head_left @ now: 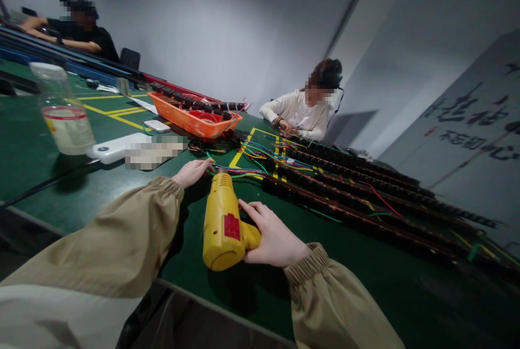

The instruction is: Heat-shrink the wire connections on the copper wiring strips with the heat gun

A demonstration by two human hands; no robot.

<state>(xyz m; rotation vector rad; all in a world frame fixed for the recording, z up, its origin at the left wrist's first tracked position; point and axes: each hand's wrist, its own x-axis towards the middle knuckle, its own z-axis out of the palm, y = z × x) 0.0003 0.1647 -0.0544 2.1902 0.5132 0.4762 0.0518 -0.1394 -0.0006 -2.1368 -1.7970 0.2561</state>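
Observation:
My right hand [273, 239] is wrapped round the grip of a yellow electric screwdriver [224, 223] that points away from me across the green table [49, 170]. The tool's tip meets a bundle of coloured wires [244, 173]. My left hand [192, 171] reaches forward beside the tip, its fingers pinched on the wires there. Long dark terminal strips [365, 202] with wires attached run off to the right from that spot.
An orange tray [190, 118] of parts stands behind the wires. A clear plastic bottle [64, 113] and a white power bank [114, 148] sit at left. A person in a white top [300, 113] works across the table; another person in black [81, 29] sits far left.

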